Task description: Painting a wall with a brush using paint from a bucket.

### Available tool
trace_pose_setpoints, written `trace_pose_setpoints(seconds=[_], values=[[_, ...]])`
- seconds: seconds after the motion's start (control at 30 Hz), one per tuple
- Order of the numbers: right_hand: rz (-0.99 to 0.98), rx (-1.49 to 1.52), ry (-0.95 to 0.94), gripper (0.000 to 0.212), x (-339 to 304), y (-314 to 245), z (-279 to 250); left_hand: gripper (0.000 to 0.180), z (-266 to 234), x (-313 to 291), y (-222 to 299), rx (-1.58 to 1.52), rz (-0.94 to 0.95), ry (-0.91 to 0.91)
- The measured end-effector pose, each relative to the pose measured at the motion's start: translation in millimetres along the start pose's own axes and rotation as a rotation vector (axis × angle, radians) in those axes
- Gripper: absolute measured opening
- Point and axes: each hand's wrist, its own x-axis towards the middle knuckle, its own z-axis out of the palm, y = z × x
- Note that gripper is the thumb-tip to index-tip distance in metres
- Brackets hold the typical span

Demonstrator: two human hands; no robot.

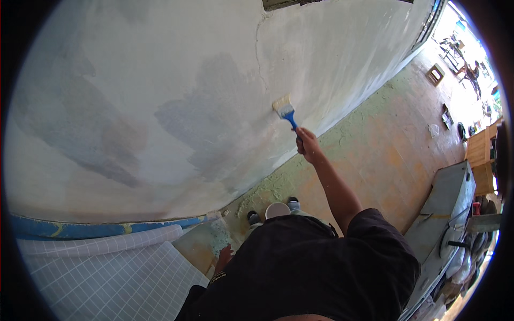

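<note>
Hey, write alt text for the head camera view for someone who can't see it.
A person's right hand holds a wide, blue-handled brush up at a pale wall marked with grey patches. The left hand hangs low, fingers spread, near a partly rolled grey sheet with white gridlines.

Text: none legible | pale marks, perhaps lettering | on black shirt | too small

The shirt is nearly black, plain across most of its cloth, with a loose short sleeve on its right and small pale lettering at its left edge (too tiny to make out). Beyond the shirt's hem show pale greyish trousers and dark shoes with grey patches; right hand and left hand are bare.
</note>
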Motion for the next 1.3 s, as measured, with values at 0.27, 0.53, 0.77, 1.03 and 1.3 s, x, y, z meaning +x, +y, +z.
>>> trace_pose_setpoints(seconds=[0.27, 0.53, 0.77, 1.03, 1.3], values=[[0.282, -0.243, 0.213, 0.023, -12.7, -28.8, -24.3, 0.063, 39.8, -12.8, 163.3, -0.275, -0.605, 0.149], [-0.275, -0.379, -0.029, 0.026, -55.0, -162.4, 106.4, 0.067, 61.3, 3.6, 150.7, -0.444, -0.646, 0.120], [-0.374, -0.478, 0.001, 0.027, -10.5, -69.9, 70.9, 0.070, 62.7, -2.5, 147.1, -0.318, -0.585, 0.216], [0.301, -0.391, 0.231, 0.030, -9.3, 28.7, -1.6, 0.063, 83.3, -44.2, 43.3, -0.342, -0.512, 0.160], [0.006, -0.285, -0.070, 0.026, -44.5, -119.3, 105.0, 0.056, 78.6, -28.2, 57.1, -0.927, -0.582, 0.231]])
